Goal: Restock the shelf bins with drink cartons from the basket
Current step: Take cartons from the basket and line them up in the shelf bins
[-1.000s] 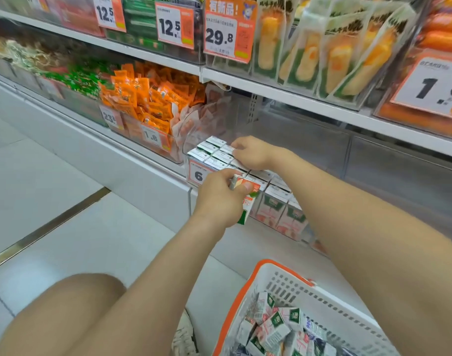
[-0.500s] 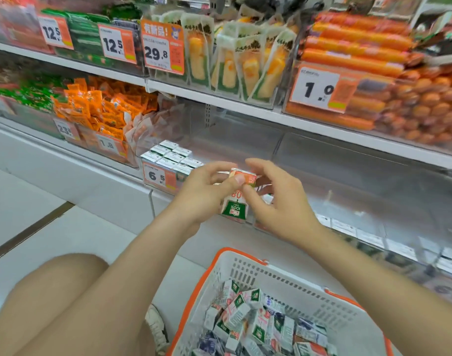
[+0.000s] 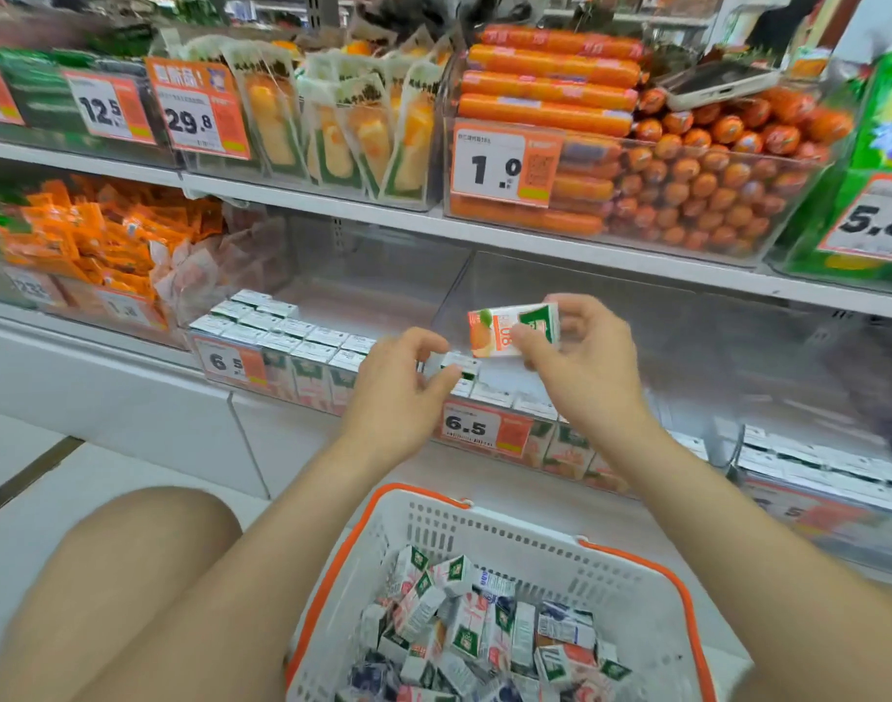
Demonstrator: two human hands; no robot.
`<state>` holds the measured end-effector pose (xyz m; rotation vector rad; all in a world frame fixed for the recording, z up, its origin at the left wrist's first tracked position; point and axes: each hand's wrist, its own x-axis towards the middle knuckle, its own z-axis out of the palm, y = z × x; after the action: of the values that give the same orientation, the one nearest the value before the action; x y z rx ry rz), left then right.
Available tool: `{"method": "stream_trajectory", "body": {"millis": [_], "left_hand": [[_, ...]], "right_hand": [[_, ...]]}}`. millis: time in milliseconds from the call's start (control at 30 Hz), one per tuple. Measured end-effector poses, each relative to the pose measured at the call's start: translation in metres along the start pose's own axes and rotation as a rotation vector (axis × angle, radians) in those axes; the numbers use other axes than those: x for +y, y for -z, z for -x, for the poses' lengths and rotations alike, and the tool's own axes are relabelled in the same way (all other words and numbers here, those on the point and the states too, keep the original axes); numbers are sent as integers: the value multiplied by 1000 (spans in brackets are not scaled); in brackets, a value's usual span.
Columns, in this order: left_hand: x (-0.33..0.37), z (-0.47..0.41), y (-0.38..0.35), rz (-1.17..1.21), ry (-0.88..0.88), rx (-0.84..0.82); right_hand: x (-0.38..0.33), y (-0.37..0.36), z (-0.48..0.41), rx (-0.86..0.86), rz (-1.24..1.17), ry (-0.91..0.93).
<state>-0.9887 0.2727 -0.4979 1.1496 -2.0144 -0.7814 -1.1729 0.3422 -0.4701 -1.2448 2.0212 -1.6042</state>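
1. Far left: clear plastic shelf bin [image 3: 332,296], small white rectangular drink cartons [image 3: 281,332] packed in tight rows, flat tops level, bare room behind them.
2. Left hand [image 3: 398,397] at the bin's front edge, fingers loosely curled, gripping nothing.
3. Down low, centre: white perforated plastic basket with orange rim [image 3: 489,529], glossy heaped cartons [image 3: 484,630] lying loose at all angles inside.
4. Up again: orange-and-green printed carton [image 3: 504,331], boxy, sharp-cornered, tipped on its side in the air above the second clear bin [image 3: 697,377].
5. Right hand [image 3: 585,372] pinching that carton between thumb and curled fingers.
6. Further right: smooth bin floor bare, wide open toward the back wall.
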Motion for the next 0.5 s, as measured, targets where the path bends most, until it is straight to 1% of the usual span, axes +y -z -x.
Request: {"method": "stream_trajectory", "body": {"millis": [33, 100, 167, 233, 433, 500], "left_hand": [[-4, -1, -3, -115, -35, 19], [-7, 0, -7, -256, -73, 0], [-9, 3, -11, -325, -90, -36], [-10, 6, -15, -360, -101, -58], [-18, 7, -20, -396, -191, -89], [-18, 7, -18, -416, -208, -92]], "right_hand": [[3, 3, -5, 37, 144, 67], [10, 7, -13, 33, 317, 179], [21, 5, -20, -22, 463, 249], [31, -2, -27, -132, 607, 257], [40, -26, -40, -483, 693, 177], [43, -23, -44, -567, 696, 137]]}}
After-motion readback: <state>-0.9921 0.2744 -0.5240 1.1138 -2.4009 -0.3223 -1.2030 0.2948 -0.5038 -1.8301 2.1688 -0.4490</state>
